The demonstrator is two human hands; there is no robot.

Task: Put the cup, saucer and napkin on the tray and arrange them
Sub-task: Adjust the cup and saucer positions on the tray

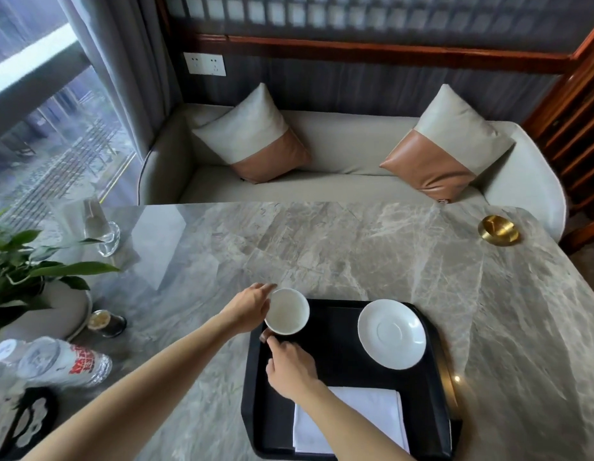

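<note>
A black tray [435, 377] lies on the marble table near me. A white cup [286, 316] is at the tray's far left corner, and my left hand [250, 307] grips its left rim. My right hand [290, 369] is just below the cup, over the tray's left part, fingers curled with a fingertip at a small brown thing by the cup's base. An empty white saucer [392, 334] sits on the tray's far right part. A folded white napkin [365, 419] lies on the tray's near part, partly under my right forearm.
The marble table [339, 247] carries a gold ashtray [498, 229] at far right, a clear glass stand [101, 227] at far left, a potted plant [26, 281], a small dark jar [106, 323] and plastic bottles [56, 362] on the left. A sofa with two cushions stands behind.
</note>
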